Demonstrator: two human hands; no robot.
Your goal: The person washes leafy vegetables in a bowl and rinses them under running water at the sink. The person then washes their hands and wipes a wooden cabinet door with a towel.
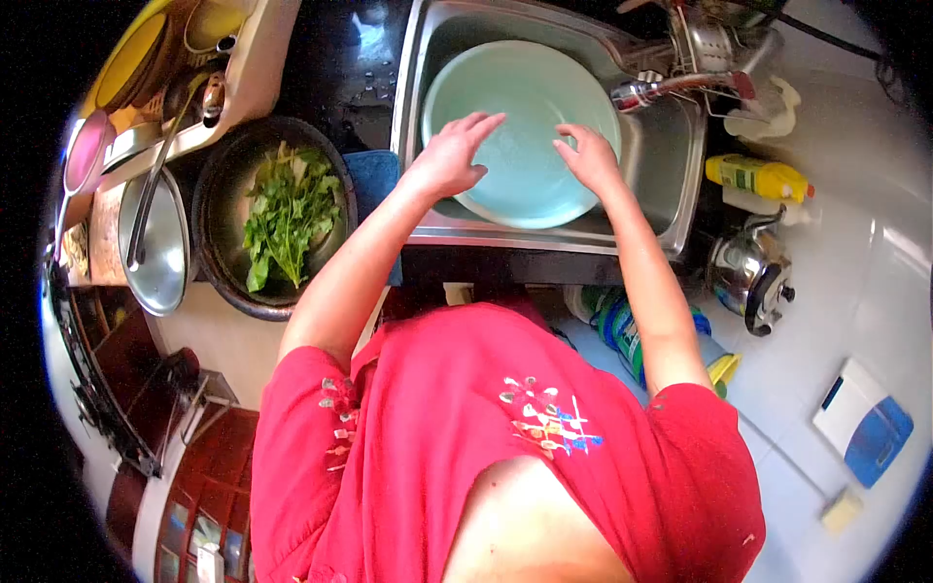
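A pale green basin sits in the steel sink. It looks to hold clear water, though I cannot be sure. My left hand is over the basin's left side, fingers stretched out and thumb apart. Over the right side, my right hand has its fingers spread and slightly bent. Nothing shows in either hand. Whether they touch the basin I cannot tell. Left of the sink, leafy greens lie in a dark round pan. A blue cloth lies between pan and sink.
A faucet reaches over the sink's right side. To the right are a yellow bottle and a steel kettle. At left stand a metal lid and a rack with bowls and ladles. Wet dark counter borders the sink.
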